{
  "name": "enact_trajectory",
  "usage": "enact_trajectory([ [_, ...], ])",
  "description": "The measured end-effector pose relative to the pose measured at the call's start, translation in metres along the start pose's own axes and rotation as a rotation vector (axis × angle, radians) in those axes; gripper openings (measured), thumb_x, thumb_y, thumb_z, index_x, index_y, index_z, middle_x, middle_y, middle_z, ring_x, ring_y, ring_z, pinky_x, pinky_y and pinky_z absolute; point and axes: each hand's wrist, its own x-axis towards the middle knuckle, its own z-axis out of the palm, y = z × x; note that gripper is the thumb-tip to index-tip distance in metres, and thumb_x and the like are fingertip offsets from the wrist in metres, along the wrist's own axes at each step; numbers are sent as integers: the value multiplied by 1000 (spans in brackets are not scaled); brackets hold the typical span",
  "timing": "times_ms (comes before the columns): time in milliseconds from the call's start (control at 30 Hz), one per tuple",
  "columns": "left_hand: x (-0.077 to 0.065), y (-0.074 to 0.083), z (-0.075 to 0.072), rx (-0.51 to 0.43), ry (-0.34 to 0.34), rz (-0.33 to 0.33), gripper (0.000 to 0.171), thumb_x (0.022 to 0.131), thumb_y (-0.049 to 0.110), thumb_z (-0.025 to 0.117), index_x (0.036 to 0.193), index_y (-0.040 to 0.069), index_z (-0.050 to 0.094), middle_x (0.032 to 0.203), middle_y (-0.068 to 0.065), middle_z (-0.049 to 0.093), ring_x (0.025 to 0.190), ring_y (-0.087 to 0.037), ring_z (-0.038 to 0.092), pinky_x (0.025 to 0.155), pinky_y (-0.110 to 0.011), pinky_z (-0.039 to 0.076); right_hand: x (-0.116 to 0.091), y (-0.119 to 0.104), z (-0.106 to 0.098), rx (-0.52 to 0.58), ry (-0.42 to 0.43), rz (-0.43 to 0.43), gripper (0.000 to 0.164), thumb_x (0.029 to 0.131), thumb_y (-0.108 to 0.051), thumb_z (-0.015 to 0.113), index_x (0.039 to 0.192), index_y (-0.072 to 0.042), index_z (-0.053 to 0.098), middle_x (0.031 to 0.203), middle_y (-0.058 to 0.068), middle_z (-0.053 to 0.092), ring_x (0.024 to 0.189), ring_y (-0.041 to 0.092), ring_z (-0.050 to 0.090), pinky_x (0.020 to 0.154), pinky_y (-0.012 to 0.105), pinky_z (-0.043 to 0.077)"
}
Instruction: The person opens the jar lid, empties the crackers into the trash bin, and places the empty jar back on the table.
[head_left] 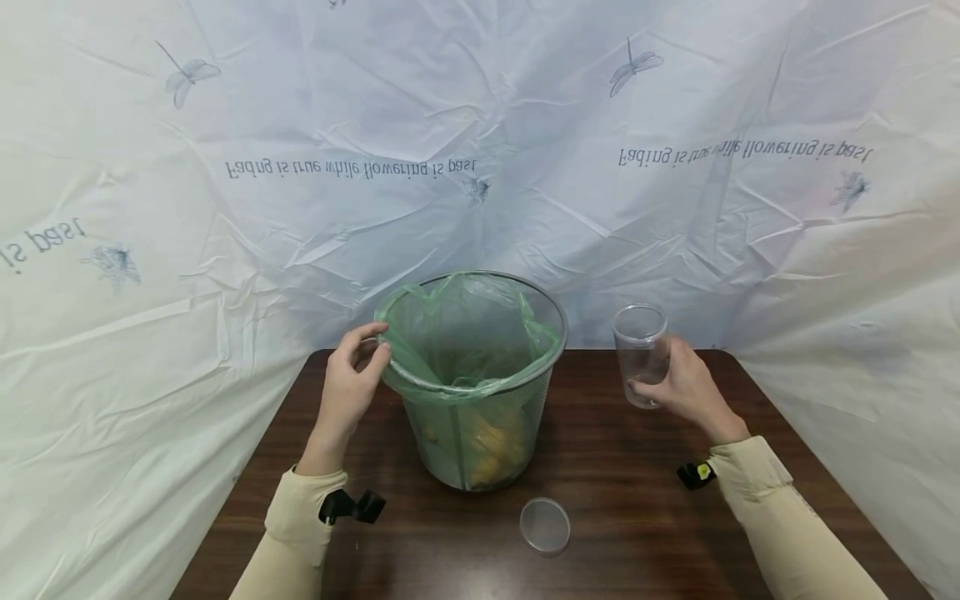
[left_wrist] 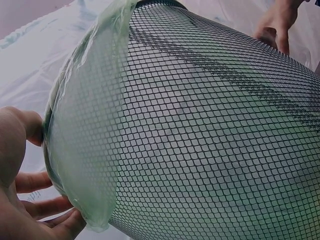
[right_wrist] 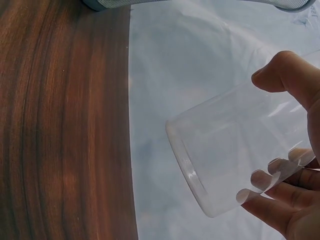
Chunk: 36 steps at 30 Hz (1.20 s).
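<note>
A black wire-mesh trash can (head_left: 540, 417) with a green plastic bag (left_wrist: 95, 120) folded over its rim stands on the table. Yellowish-orange stuff shows through its lower wall. My left hand (head_left: 350, 379) holds the can's rim at the left, thumb and fingers around the bag-covered edge. In my right hand (head_left: 686, 383) is a clear, see-through cup (right_wrist: 220, 140), gripped round its side and raised to the right of the can. The cup looks empty, its open top tilted up. A clear round lid (head_left: 545, 526) lies flat on the table in front of the can.
The dark wooden table (head_left: 615, 475) has rounded back corners. White printed sheeting (head_left: 525, 117) hangs close behind it and along both sides. Small black cameras are strapped to both wrists, over cream sleeves (head_left: 292, 533).
</note>
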Motion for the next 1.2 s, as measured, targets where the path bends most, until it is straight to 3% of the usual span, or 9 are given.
enact_trajectory([
  [333,-1,3,1,-14,2,-1,38,97,19,60,132,4,57,133,-6,53,111,-14,55,90,-21,47,-4,2,2,-6,-9,4,71,65,-16,88,120,9,50,107,25,54,95,41,54,75,56,46],
  [1200,0,-1,0,-7,-4,9,39,98,20,58,133,3,55,135,-7,52,110,-14,55,90,-19,47,-10,8,10,25,-33,13,61,66,-16,87,113,3,53,103,19,57,92,37,57,75,52,47],
])
